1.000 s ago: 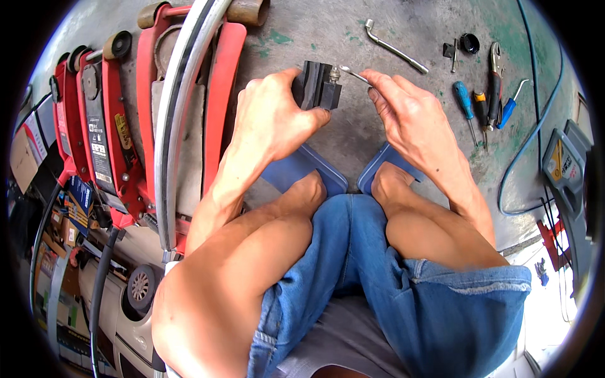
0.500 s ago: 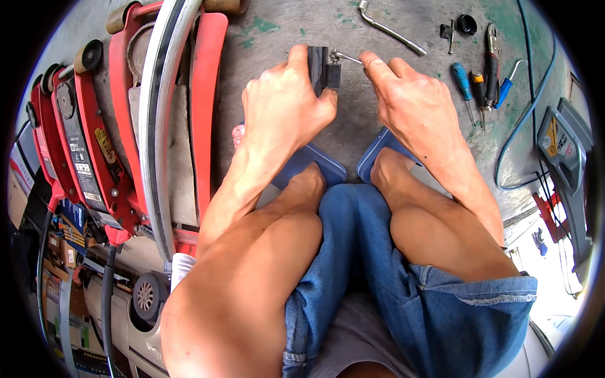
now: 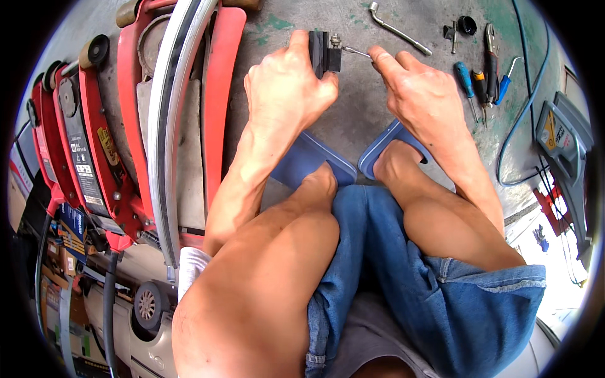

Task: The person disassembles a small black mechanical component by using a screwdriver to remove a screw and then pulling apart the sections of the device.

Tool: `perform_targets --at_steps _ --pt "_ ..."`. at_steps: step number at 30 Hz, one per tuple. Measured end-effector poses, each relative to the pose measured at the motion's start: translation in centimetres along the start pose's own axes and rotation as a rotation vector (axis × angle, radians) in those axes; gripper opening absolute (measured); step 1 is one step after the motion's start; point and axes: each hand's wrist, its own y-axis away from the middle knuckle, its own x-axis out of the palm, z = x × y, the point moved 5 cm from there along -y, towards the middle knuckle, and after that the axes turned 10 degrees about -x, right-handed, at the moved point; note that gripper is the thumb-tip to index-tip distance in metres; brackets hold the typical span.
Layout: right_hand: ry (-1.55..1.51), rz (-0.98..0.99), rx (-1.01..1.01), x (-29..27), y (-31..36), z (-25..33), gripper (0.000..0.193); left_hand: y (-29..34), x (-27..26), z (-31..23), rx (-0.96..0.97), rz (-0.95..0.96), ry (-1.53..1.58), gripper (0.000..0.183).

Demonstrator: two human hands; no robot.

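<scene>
My left hand (image 3: 293,82) is closed around a black block-shaped part (image 3: 319,51), its fingers behind it and its thumb at the near edge. A small metal bolt-like fitting (image 3: 336,41) stands on the part's right side. My right hand (image 3: 419,88) pinches a thin metal-shafted tool (image 3: 358,51), whose handle is hidden in the fingers. The shaft points left, its tip at or very near the fitting; I cannot tell whether they touch. Both hands are held over the concrete floor, beyond my blue sandals (image 3: 315,157).
Red floor jacks (image 3: 225,94) and a curved silver-and-black strip (image 3: 165,107) lie at left. An L-shaped socket wrench (image 3: 401,31) lies beyond my hands. At right are a blue screwdriver (image 3: 464,79), pliers (image 3: 491,57), a blue-handled hook tool (image 3: 504,88), a round black cap (image 3: 467,25) and a blue hose (image 3: 534,104).
Both hands have shifted slightly farther away, still holding the black part and the thin tool. The whole view has shifted a little, and my knees appear farther right.
</scene>
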Motion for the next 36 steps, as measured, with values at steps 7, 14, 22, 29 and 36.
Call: perform_targets --at_steps 7,14,22,29,36 --pt "0.024 0.010 -0.090 0.9 -1.9 1.8 0.040 0.5 0.8 1.4 -0.060 -0.020 -0.048 0.045" --pt "0.057 0.079 -0.116 1.3 -2.6 2.0 0.031 0.5 2.3 2.2 -0.118 -0.047 -0.041 0.038" --pt "0.033 0.163 -0.121 3.4 -3.7 0.6 0.022 0.0 3.1 2.3 0.025 -0.295 -0.061 0.040" --pt "0.041 0.184 -0.091 4.3 -4.2 0.2 0.023 -0.8 3.9 2.4 0.045 -0.248 -0.041 0.046" --pt "0.054 0.119 -0.187 4.8 -5.1 -0.9 0.014 -1.1 4.3 2.7 0.067 -0.287 0.034 0.038"
